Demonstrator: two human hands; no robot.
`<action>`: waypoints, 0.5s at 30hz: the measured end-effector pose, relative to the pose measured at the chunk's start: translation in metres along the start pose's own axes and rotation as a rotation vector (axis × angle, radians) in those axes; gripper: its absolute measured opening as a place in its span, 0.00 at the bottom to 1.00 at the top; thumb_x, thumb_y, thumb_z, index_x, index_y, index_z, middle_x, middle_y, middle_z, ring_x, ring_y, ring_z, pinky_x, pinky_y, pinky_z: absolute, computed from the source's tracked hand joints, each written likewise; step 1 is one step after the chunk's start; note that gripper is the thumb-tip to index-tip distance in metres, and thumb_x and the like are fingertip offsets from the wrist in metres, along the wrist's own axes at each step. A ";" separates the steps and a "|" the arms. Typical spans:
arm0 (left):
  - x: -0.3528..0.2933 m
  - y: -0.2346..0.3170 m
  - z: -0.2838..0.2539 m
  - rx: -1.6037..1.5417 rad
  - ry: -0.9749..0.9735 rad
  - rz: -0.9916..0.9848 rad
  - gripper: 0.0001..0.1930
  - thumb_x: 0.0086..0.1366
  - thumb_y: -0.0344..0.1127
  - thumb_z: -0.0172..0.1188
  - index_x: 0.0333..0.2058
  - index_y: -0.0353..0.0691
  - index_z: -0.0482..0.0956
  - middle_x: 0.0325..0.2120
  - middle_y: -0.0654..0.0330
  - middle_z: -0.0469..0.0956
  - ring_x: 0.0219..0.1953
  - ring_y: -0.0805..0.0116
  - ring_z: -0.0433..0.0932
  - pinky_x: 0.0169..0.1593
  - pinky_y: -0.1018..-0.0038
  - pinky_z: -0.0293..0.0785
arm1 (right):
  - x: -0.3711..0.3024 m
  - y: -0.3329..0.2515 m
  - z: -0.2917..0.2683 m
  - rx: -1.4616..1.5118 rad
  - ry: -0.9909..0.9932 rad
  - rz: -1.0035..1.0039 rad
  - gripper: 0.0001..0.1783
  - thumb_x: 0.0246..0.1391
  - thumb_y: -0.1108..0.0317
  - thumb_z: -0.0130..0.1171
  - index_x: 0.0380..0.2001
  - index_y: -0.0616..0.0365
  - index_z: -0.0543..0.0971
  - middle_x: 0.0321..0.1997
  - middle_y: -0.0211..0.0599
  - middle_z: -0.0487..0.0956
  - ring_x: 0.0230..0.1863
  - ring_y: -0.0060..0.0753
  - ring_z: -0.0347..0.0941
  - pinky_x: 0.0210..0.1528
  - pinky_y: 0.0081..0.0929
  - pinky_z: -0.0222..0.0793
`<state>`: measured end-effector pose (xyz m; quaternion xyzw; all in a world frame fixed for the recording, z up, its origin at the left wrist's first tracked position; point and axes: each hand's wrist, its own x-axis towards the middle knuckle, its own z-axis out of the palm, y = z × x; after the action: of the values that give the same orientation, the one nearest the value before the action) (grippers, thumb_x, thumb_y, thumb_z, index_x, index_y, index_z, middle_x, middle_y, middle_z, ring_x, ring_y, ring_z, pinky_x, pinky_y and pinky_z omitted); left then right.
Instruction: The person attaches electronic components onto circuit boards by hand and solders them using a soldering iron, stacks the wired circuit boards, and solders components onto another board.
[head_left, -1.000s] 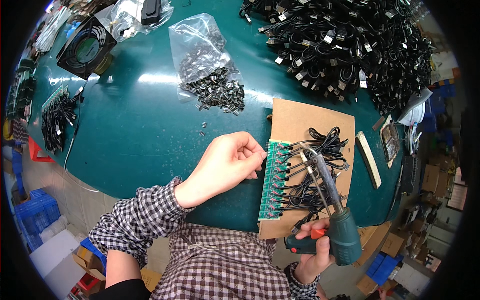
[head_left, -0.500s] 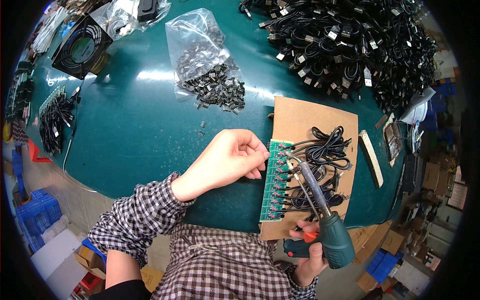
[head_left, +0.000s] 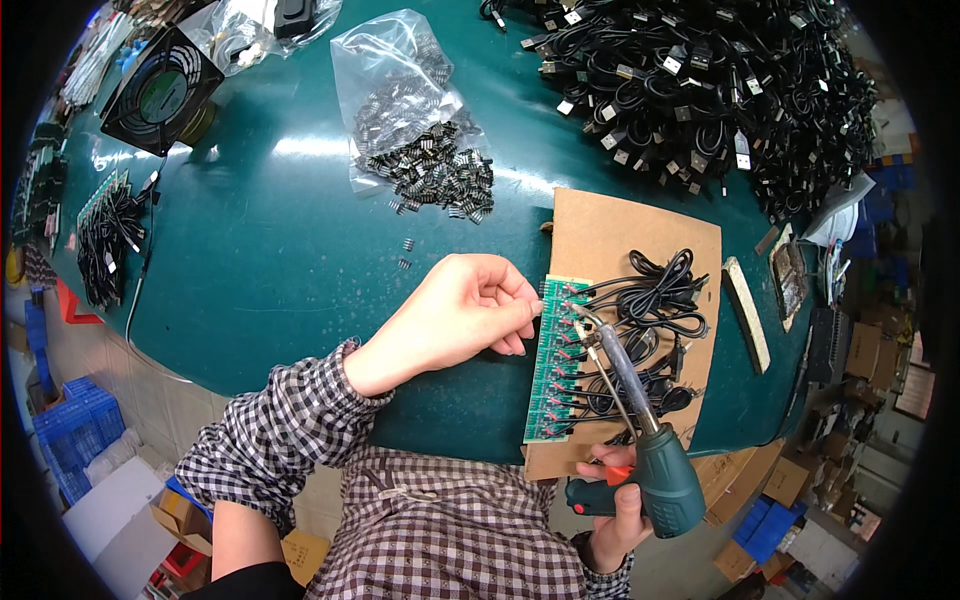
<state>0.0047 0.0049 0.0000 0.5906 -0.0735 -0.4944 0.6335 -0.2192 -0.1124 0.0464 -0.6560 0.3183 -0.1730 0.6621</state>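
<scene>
My right hand (head_left: 622, 520) grips a dark green soldering gun (head_left: 668, 482) with an orange trigger. Its metal tip meets the upper part of a green circuit board strip (head_left: 541, 405), where black cable ends join the board. At the strip's upper left edge, my left hand (head_left: 450, 315) has thumb and forefinger pinched together; whatever lies between them is too small to make out. Coiled black cables (head_left: 662, 290) run rightward from the board over a brown cardboard sheet (head_left: 610, 220), which lies under both.
Small pin headers (head_left: 445, 175) spill from a clear plastic bag beyond my left hand. A big heap of black USB cables (head_left: 690, 90) fills the far right. Far left are a black fan (head_left: 163, 92) and another wired board bundle (head_left: 110, 240). A pale bar (head_left: 746, 315) lies right of the cardboard.
The view has shifted very slightly. Both hands, the soldering gun and the board keep almost the same places relative to each other.
</scene>
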 end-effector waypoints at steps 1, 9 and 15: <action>0.000 0.000 0.000 -0.004 -0.002 0.005 0.10 0.60 0.33 0.55 0.31 0.30 0.72 0.22 0.60 0.76 0.22 0.78 0.76 0.28 0.84 0.74 | -0.001 0.001 0.000 -0.004 0.003 -0.003 0.27 0.52 0.58 0.53 0.47 0.71 0.63 0.36 0.49 0.70 0.40 0.43 0.72 0.32 0.33 0.79; 0.001 0.002 -0.001 0.024 -0.013 0.025 0.09 0.60 0.33 0.55 0.31 0.30 0.72 0.22 0.60 0.75 0.22 0.77 0.76 0.28 0.83 0.75 | -0.001 0.001 0.000 -0.037 -0.018 -0.016 0.27 0.53 0.59 0.52 0.48 0.71 0.62 0.35 0.49 0.70 0.39 0.43 0.72 0.32 0.33 0.79; 0.002 0.002 -0.002 0.031 -0.036 0.032 0.09 0.60 0.32 0.55 0.31 0.29 0.73 0.22 0.60 0.75 0.22 0.77 0.76 0.28 0.83 0.75 | -0.001 0.001 0.001 -0.041 -0.014 -0.011 0.28 0.53 0.59 0.52 0.48 0.72 0.62 0.35 0.50 0.70 0.39 0.43 0.72 0.33 0.34 0.79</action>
<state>0.0084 0.0041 -0.0001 0.5902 -0.1019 -0.4937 0.6305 -0.2198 -0.1107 0.0452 -0.6723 0.3133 -0.1656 0.6500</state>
